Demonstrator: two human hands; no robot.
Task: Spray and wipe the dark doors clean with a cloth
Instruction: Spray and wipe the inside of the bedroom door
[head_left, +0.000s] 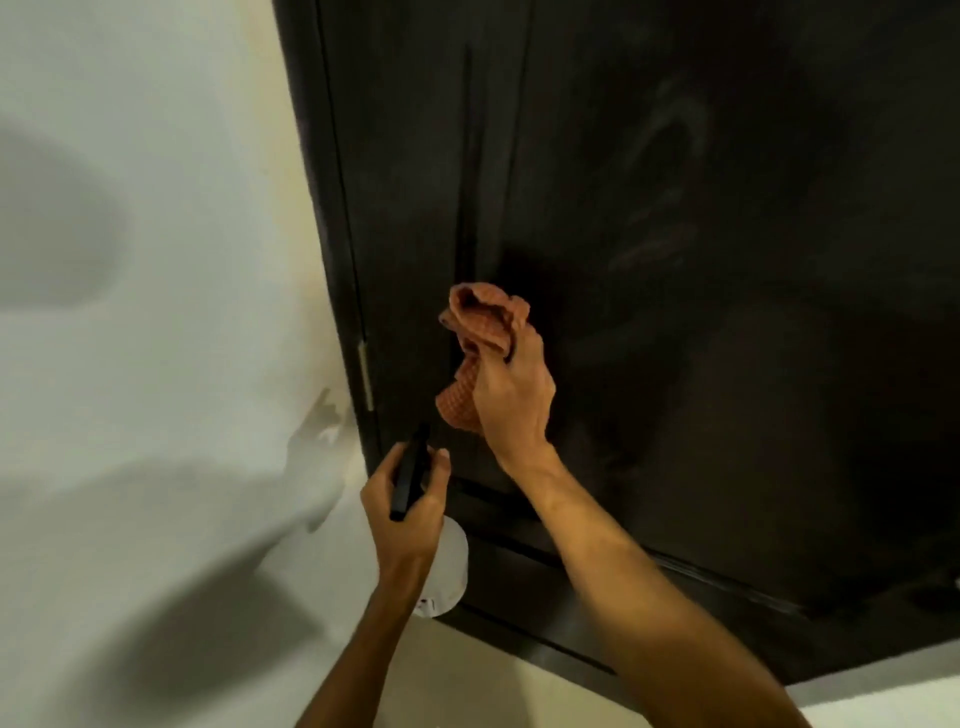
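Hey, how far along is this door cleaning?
Looks done: pale wipe streaks arc across the dark door, so spray and a first pass have reached that panel. In hand: the right hand grips a bunched orange waffle cloth at the door; the left hand holds a white spray bottle. Left: clearing those streaks; other doors aren't visible.

Spray bottle (450, 569) partly behind L hand (404, 514)

A bunched orange cloth (478, 332) is gripped in the right hand (511, 400) and held up before the dark door (701, 415). A spray bottle (447, 566), black-headed and pale-bodied, is held in the left hand (405, 512), lower and further left. Faint streaks (670, 171) are seen on the door. A hinge (366, 374) is set at its left edge, beside the white wall (156, 338).
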